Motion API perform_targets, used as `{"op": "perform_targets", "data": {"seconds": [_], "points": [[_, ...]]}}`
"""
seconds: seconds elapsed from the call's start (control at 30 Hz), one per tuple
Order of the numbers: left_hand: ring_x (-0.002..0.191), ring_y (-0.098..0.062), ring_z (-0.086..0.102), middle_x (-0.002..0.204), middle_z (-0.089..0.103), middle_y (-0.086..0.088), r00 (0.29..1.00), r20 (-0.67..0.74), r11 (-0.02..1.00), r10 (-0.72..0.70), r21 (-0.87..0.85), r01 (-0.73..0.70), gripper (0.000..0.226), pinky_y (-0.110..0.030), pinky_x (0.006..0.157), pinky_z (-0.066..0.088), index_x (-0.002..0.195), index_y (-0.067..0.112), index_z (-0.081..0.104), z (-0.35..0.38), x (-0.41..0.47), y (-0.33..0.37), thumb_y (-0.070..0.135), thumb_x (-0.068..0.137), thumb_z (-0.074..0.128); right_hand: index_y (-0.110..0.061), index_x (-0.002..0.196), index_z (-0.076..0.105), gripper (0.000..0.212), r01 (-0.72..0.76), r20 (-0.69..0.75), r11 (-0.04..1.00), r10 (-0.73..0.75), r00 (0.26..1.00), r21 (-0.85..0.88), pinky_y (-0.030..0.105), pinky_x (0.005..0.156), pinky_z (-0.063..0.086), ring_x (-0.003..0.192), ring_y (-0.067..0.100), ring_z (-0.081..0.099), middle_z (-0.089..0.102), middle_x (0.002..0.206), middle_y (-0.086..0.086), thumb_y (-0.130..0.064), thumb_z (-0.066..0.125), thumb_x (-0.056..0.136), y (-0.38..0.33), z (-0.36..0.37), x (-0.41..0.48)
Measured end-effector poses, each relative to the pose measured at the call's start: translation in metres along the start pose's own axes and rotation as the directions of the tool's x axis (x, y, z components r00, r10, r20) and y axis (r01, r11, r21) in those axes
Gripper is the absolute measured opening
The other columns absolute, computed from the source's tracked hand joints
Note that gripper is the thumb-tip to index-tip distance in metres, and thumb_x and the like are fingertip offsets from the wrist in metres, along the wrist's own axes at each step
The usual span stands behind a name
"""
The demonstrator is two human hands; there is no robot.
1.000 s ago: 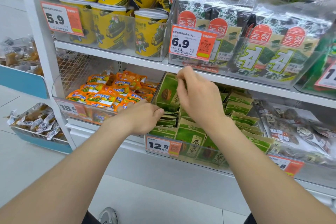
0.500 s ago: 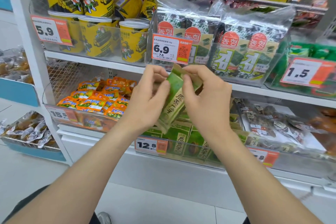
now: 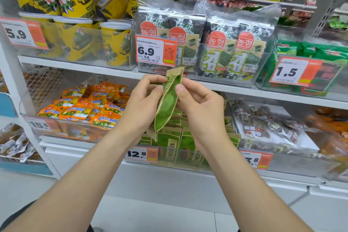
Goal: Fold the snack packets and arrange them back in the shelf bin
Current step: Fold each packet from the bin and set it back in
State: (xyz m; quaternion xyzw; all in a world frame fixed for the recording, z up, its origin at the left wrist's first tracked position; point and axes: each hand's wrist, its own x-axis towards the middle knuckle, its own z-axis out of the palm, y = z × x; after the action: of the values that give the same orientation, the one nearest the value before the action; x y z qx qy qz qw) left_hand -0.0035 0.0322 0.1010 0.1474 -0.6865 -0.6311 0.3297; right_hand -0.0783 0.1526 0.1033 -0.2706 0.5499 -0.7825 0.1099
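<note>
A green and tan snack packet (image 3: 168,102) is held upright in front of the shelf, seen nearly edge-on, its bottom tip hanging free. My left hand (image 3: 143,107) pinches its upper left side with thumb and fingers. My right hand (image 3: 200,106) pinches its right edge, thumb on the front. Below and behind them is the clear shelf bin (image 3: 163,156) with the 12.8 price tag, holding several more green packets (image 3: 174,144) standing in rows.
Left of the bin lie orange snack packets (image 3: 82,108) in a neighbouring clear bin. To the right is a bin of clear bagged snacks (image 3: 263,128). The shelf above carries yellow tubs (image 3: 114,43) and seaweed packs (image 3: 222,51).
Both hands came up out of the bin with one green packet. It now hangs more upright and edge-on, held higher in front of the upper shelf edge.
</note>
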Motion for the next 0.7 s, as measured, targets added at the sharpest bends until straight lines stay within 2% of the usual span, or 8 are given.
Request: {"op": "perform_targets", "data": {"seconds": [0.07, 0.17, 0.23, 0.3, 0.43, 0.53, 0.63, 0.7], "points": [[0.093, -0.013, 0.073, 0.108, 0.074, -0.007, 1.000, 0.021, 1.000, 0.002, -0.018, -0.002, 0.012, -0.030, 0.080, 0.055, 0.110, 0.024, 0.071, 0.002, -0.001, -0.001, 0.029, 0.108, 0.061, -0.010, 0.110, 0.080, 0.015, 0.042, -0.028, 0.998, -0.043, 0.999, -0.049, 0.044, 0.090, 0.064, 0.098, 0.024, 0.079, 0.082, 0.100, 0.006, -0.006, 0.075, 0.097, 0.001, -0.002, -0.001], [0.093, -0.012, 0.071, 0.099, 0.074, -0.001, 0.999, 0.042, 0.998, 0.017, -0.065, -0.014, 0.024, -0.032, 0.084, 0.054, 0.098, 0.021, 0.070, 0.005, -0.008, 0.000, 0.045, 0.100, 0.071, -0.009, 0.105, 0.081, 0.011, 0.047, -0.034, 0.996, -0.049, 0.998, -0.071, 0.035, 0.082, 0.064, 0.088, 0.016, 0.078, 0.082, 0.096, 0.006, -0.005, 0.077, 0.095, 0.002, -0.002, -0.003], [0.102, -0.014, 0.073, 0.105, 0.077, -0.002, 0.999, 0.028, 0.998, 0.038, -0.053, -0.036, 0.025, -0.038, 0.093, 0.057, 0.100, 0.020, 0.072, 0.005, -0.010, -0.001, 0.045, 0.095, 0.077, -0.012, 0.100, 0.081, 0.010, 0.032, -0.021, 0.996, -0.034, 0.999, -0.085, 0.028, 0.077, 0.061, 0.084, 0.012, 0.076, 0.082, 0.093, 0.005, -0.005, 0.077, 0.095, 0.002, 0.000, -0.005], [0.101, -0.016, 0.074, 0.108, 0.078, -0.007, 0.999, 0.026, 0.995, 0.023, -0.100, -0.021, 0.018, -0.041, 0.095, 0.057, 0.096, 0.019, 0.071, 0.004, -0.013, 0.001, 0.036, 0.097, 0.076, -0.014, 0.096, 0.080, 0.010, 0.004, -0.023, 0.999, -0.005, 1.000, -0.054, 0.028, 0.075, 0.061, 0.083, 0.014, 0.076, 0.082, 0.091, 0.005, -0.005, 0.075, 0.096, 0.001, 0.000, -0.006], [0.082, -0.021, 0.068, 0.090, 0.074, -0.006, 0.996, 0.059, 0.971, -0.061, -0.226, 0.073, 0.022, -0.037, 0.077, 0.054, 0.082, 0.018, 0.063, 0.006, -0.016, 0.007, 0.023, 0.103, 0.068, -0.002, 0.094, 0.079, 0.021, -0.003, -0.057, 0.999, 0.001, 0.998, -0.045, 0.034, 0.069, 0.062, 0.077, 0.022, 0.075, 0.080, 0.085, 0.013, -0.017, 0.068, 0.103, 0.001, 0.002, -0.005], [0.071, -0.017, 0.066, 0.085, 0.072, -0.004, 0.989, 0.103, 0.950, -0.106, -0.284, 0.132, 0.023, -0.026, 0.061, 0.052, 0.082, 0.016, 0.060, 0.004, -0.019, 0.012, 0.021, 0.104, 0.065, 0.000, 0.097, 0.079, 0.025, -0.022, -0.032, 0.999, 0.021, 0.999, -0.042, 0.045, 0.080, 0.063, 0.079, 0.027, 0.074, 0.079, 0.090, 0.020, -0.019, 0.066, 0.105, 0.001, 0.002, -0.003], [0.070, -0.016, 0.068, 0.084, 0.073, -0.005, 0.981, 0.150, 0.929, -0.123, -0.329, 0.167, 0.020, -0.024, 0.058, 0.054, 0.085, 0.015, 0.062, 0.003, -0.019, 0.013, 0.022, 0.105, 0.063, 0.000, 0.101, 0.079, 0.026, -0.049, 0.008, 0.998, 0.050, 0.999, -0.047, 0.053, 0.088, 0.061, 0.084, 0.031, 0.074, 0.079, 0.094, 0.023, -0.021, 0.063, 0.106, 0.000, 0.000, -0.001], [0.073, -0.017, 0.070, 0.086, 0.075, -0.006, 0.978, 0.168, 0.922, -0.120, -0.347, 0.173, 0.017, -0.025, 0.060, 0.056, 0.090, 0.014, 0.064, 0.002, -0.020, 0.014, 0.021, 0.105, 0.063, -0.001, 0.102, 0.080, 0.027, -0.043, 0.032, 0.998, 0.045, 0.998, -0.049, 0.052, 0.087, 0.062, 0.083, 0.030, 0.074, 0.079, 0.093, 0.021, -0.022, 0.063, 0.107, -0.001, -0.001, -0.001]]}}
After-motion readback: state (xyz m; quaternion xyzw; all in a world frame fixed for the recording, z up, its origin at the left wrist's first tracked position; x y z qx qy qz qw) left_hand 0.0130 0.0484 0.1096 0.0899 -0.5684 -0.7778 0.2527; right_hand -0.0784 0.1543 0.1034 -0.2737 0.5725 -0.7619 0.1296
